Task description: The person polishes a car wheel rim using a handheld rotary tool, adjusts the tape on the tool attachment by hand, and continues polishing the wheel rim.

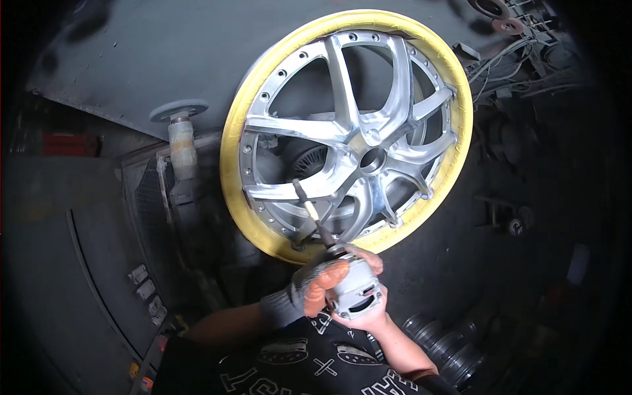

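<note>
A bare metal alloy wheel [372, 160] with several split spokes stands tilted in front of me, its outer lip wrapped in yellow tape [232, 168]. My left hand [315, 288], in a grey and orange glove, is wrapped round the front of a grey die grinder [355, 289]. From below, my right hand [372, 316] grips the rear of its body; most of its fingers are hidden. The grinder's long shaft [311, 209] points up and away, its dark tip [297, 187] at the lower left spoke [280, 191]. Whether the tip touches the spoke, I cannot tell.
A round disc on a wrapped spindle [182, 141] stands left of the wheel. Cables [503, 62] and discs [508, 26] crowd the upper right. Dark shiny round parts [447, 349] lie low on the right. Small white boxes [145, 288] sit at lower left.
</note>
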The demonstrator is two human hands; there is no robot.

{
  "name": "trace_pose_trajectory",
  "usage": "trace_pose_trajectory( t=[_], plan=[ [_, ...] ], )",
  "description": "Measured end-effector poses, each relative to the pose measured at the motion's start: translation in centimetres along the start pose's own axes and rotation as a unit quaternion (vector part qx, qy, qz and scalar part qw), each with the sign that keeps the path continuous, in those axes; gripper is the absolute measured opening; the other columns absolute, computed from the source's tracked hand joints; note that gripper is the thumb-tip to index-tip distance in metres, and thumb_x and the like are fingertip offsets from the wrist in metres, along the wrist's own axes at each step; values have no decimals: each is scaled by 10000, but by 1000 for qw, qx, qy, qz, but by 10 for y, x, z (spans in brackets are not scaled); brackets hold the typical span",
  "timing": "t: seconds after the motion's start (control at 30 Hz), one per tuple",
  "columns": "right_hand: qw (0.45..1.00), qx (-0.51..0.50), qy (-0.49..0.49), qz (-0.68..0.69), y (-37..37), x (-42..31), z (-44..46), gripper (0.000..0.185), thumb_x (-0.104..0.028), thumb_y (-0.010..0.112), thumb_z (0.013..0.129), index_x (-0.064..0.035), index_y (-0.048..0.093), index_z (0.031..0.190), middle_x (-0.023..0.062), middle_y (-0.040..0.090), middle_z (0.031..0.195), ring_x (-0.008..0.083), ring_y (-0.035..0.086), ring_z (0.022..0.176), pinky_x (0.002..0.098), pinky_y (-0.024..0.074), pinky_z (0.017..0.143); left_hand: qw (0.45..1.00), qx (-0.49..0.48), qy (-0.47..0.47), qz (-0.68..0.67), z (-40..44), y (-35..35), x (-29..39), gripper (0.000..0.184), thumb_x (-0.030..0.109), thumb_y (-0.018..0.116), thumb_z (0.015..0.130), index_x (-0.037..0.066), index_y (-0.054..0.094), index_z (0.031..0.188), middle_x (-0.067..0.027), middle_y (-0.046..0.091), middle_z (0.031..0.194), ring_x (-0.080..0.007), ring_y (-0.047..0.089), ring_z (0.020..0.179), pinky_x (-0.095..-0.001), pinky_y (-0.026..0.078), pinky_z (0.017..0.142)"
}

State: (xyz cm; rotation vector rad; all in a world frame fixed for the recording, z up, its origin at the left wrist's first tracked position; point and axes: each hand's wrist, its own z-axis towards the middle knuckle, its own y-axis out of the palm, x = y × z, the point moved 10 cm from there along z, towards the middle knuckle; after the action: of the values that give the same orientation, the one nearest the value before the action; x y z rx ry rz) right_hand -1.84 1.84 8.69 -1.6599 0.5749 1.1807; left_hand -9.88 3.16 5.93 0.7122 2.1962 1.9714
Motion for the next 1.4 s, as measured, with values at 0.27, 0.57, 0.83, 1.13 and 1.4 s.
trace_pose_trajectory(
  t=[0.27, 0.57, 0.83, 1.13, 1.4],
  plan=[
    [1000, 2, -4, -13, 1, -15, 13, 749, -215, 896, 535, 49, 578, 1159, 157, 688, 1002, 296, 714, 869, 374, 563, 802, 998, -9, 18, 54, 6, 8, 21, 674, 556, 522, 888, -67, 582, 1136, -249, 590, 1178, -345, 549, 1152, -479, 409, 1030],
    [996, 31, 87, -6, -44, 29, 13, 611, -157, 844, 539, 34, 608, 1069, 118, 699, 922, 179, 688, 805, 327, 555, 765, 999, -31, -23, -24, 52, 14, -16, 646, 531, 503, 943, -67, 572, 1176, -203, 576, 1207, -284, 556, 1175, -410, 421, 1052],
    [998, 30, 54, 5, -40, 38, 9, 602, -171, 861, 550, 30, 616, 1062, 103, 705, 915, 189, 699, 794, 327, 559, 757, 998, -58, -25, -22, 55, 1, -27, 499, 413, 565, 933, -19, 566, 1183, -128, 588, 1139, -211, 581, 1061, -355, 471, 941],
    [999, -29, 20, -15, -15, 2, 10, 687, -199, 897, 564, 36, 585, 1129, 161, 687, 977, 297, 711, 876, 369, 562, 803, 998, -19, 39, 36, 15, 5, 0, 700, 557, 512, 886, -77, 558, 1178, -255, 578, 1182, -345, 534, 1178, -458, 397, 1048],
    [998, -17, -35, -50, -15, -27, 30, 659, -198, 893, 485, 22, 632, 1048, 138, 695, 959, 266, 707, 856, 360, 549, 813, 998, -14, 64, 5, 15, 18, 22, 634, 525, 503, 929, -63, 574, 1154, -204, 591, 1187, -270, 572, 1137, -396, 421, 1031]
  ],
)
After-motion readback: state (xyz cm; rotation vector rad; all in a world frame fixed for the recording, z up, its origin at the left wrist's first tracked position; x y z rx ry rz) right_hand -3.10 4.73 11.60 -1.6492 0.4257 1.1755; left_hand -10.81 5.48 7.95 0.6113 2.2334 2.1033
